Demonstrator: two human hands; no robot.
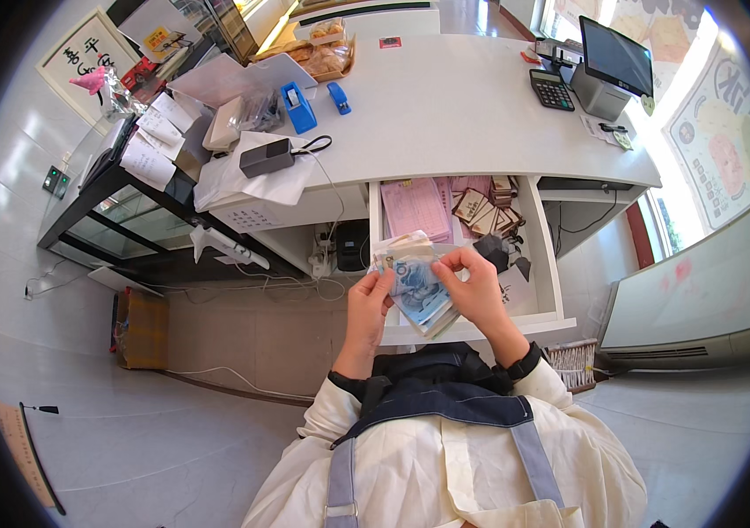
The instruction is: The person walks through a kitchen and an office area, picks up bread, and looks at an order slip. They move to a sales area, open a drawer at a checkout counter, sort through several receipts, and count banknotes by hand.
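A stack of banknotes (420, 290), blue ones on top, is held between my two hands above an open white drawer (550, 264). My left hand (370, 310) pinches the stack's left edge with its thumb on top. At the upper right edge, the thumb and fingers of my right hand (474, 284) grip the notes. Inside the drawer lie pink printed form pads (416, 208), a spread of small brown-edged cards (480, 212) and a crumpled dark grey item (494, 251). The notes and my hands hide part of the drawer's front.
On the white counter (441, 112) are a blue tape dispenser (298, 109), a blue stapler (339, 98), a dark grey box-shaped device (267, 158), a calculator (552, 90) and a point-of-sale screen (616, 56). Bagged bread (329, 56) sits at the back. Cables (282, 285) trail across the floor at left.
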